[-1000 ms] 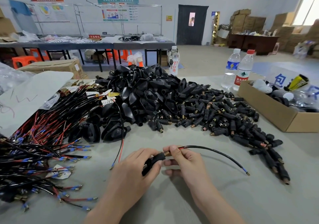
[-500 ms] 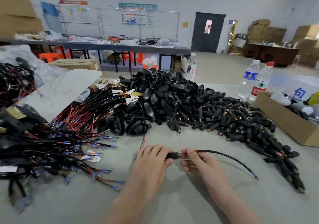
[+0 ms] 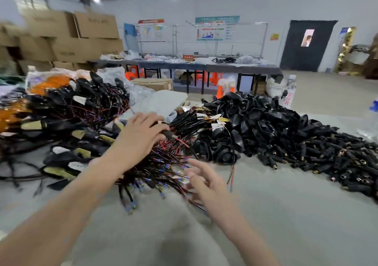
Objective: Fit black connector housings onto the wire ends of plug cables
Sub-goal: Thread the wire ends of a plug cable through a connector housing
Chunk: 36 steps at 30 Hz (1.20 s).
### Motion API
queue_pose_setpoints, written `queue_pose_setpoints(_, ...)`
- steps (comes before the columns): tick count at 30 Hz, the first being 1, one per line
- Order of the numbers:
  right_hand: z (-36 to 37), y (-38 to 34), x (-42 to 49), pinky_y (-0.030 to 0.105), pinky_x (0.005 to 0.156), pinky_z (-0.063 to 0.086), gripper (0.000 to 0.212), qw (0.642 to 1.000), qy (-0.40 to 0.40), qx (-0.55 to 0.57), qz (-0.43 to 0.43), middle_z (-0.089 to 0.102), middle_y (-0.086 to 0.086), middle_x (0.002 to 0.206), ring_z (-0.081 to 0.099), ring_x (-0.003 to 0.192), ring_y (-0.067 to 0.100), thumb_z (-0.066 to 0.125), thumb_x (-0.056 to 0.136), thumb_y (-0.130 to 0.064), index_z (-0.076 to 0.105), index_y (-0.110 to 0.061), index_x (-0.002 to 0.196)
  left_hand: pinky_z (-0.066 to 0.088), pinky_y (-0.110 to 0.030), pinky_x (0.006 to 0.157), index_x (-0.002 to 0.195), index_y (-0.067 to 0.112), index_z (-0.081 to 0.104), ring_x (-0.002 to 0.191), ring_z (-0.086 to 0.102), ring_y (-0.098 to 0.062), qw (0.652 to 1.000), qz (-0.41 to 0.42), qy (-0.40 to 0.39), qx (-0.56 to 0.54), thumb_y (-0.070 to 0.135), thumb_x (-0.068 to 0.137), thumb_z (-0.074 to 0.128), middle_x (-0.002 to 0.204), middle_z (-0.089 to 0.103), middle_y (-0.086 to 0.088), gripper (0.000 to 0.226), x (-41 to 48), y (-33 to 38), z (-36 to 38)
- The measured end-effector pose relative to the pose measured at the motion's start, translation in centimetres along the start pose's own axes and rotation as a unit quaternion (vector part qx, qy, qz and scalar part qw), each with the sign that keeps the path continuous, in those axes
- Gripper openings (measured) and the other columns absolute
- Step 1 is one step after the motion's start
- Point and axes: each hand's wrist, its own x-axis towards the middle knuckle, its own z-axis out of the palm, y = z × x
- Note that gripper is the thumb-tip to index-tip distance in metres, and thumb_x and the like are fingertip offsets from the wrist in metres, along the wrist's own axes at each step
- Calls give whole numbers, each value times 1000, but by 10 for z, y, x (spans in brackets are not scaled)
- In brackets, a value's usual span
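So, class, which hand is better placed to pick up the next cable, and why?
Right, probably. The right hand hovers open and empty just by the loose wire ends, while the left hand is busy holding a black connector farther back.

Bare left hand (image 3: 141,134), right hand (image 3: 206,181), bare forearms (image 3: 81,194).

"Where can a hand pass?"
"Over the bare grey tabletop (image 3: 286,224), near edge."
"What blocks it?"
"Tangled black-and-red wire bundle (image 3: 173,161) mid-table, heap of black plastic housings (image 3: 276,126) right, piled black cables (image 3: 61,118) left."
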Motion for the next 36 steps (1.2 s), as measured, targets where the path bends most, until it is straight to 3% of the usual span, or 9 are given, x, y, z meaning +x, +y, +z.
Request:
queue_pose_setpoints(3, 21, -6, 5, 21, 61, 50, 21, 1000, -21, -7, -10, 67, 6, 107, 63, 77, 9, 52, 102, -14, 64, -21, 118, 22, -55, 118, 134, 19, 60, 146, 26, -41, 992, -117, -26, 36, 9, 92, 64, 153, 39, -18, 43, 4, -60, -12)
queue_pose_setpoints(5, 21, -6, 4, 18, 60, 48, 21, 999, -33, -2, -14, 69, 1, 100, 63, 75, 8, 51, 102, -13, 65, -19, 116, 24, -54, 117, 138, 15, 56, 143, 29, -42, 985, -169, -26, 31, 4, 91, 61, 149, 42, -23, 49, 0, -82, -10)
queue_pose_setpoints(11, -27, 21, 10, 18, 56, 49, 28, 998, 44, 7, 33, 70, -11, 82, 61, 67, 5, 44, 103, -7, 68, -21, 106, 39, -49, 106, 127, 10, 64, 123, 50, -37, 989, -132, -53, -48, 10, 93, 61, 128, 58, -16, 34, -16, -46, 29)
queue_pose_setpoints(16, -73, 49, 19, 24, 55, 45, 35, 984, 173, 10, 45, 72, -1, 88, 62, 67, 11, 45, 98, -5, 72, -27, 95, 39, -42, 105, 132, 21, 58, 122, 49, -24, 977, -126, -94, -142, 24, 100, 51, 130, 57, -1, 33, -7, -7, 70)
queue_pose_setpoints(20, -97, 53, 30, 27, 55, 47, 31, 976, 207, 57, 41, 72, 3, 88, 61, 67, 18, 46, 97, -7, 72, -24, 99, 41, -45, 105, 131, 20, 58, 121, 51, -25, 964, -154, -127, -174, 26, 101, 47, 130, 56, -4, 32, 24, 9, 94)
queue_pose_setpoints(26, -132, 53, 44, 33, 60, 58, 17, 936, 218, 268, 72, 71, 10, 87, 67, 69, 22, 53, 98, -3, 66, -6, 108, 44, -41, 100, 128, 18, 60, 118, 54, -25, 950, -198, -124, -208, 23, 102, 44, 127, 59, -8, 31, 87, 38, 128)
queue_pose_setpoints(29, -145, 55, 46, 32, 65, 61, 19, 910, 209, 348, 91, 71, 13, 93, 70, 73, 22, 51, 99, -6, 65, -6, 112, 46, -36, 84, 115, 20, 65, 104, 59, -21, 949, -200, -91, -228, 26, 102, 43, 114, 64, -2, 26, 123, 62, 140)
queue_pose_setpoints(32, -151, 57, 48, 30, 67, 61, 21, 900, 196, 375, 102, 74, 12, 94, 72, 77, 20, 49, 101, -10, 64, -8, 115, 41, -30, 56, 89, 16, 64, 74, 63, -22, 944, -208, -116, -230, 44, 99, 42, 78, 65, 2, 37, 155, 97, 149)
queue_pose_setpoints(36, -154, 58, 51, 28, 64, 60, 21, 895, 206, 377, 122, 76, 11, 95, 73, 77, 20, 48, 101, -11, 66, -10, 111, 45, -32, 57, 66, 10, 53, 62, 58, -28, 946, -165, -229, -161, 53, 95, 47, 68, 60, -5, 52, 178, 149, 163)
